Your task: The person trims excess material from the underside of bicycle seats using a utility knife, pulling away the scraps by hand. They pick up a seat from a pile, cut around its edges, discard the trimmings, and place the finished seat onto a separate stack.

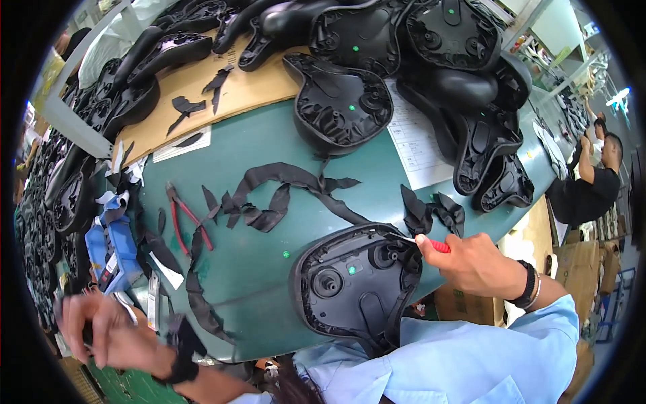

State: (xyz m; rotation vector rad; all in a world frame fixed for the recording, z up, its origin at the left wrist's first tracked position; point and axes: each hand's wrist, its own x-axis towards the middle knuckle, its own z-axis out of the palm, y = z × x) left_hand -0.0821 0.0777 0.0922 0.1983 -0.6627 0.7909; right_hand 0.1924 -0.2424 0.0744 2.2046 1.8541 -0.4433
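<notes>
A black bicycle saddle (350, 289) lies underside up at the table's near edge, against my body, with a green dot on its base. My right hand (471, 264) is closed round a red-handled tool (439, 246). Its thin metal shaft meets the saddle's far right rim, where a black cover strip runs along the edge. My left hand (111, 330) is off to the left, away from the saddle, above the table's near left corner. Motion blurs its fingers, and whether they hold anything cannot be made out. A black scrap (185, 335) shows beside that wrist.
Long black trimmings (276, 176) and red-handled pliers (183, 219) lie on the green table (259, 296). Another upturned saddle (343, 101) sits beyond, with several piled behind. A blue bin (111, 246) stands left, cardboard (235, 84) at the back. Another person (592, 178) is at far right.
</notes>
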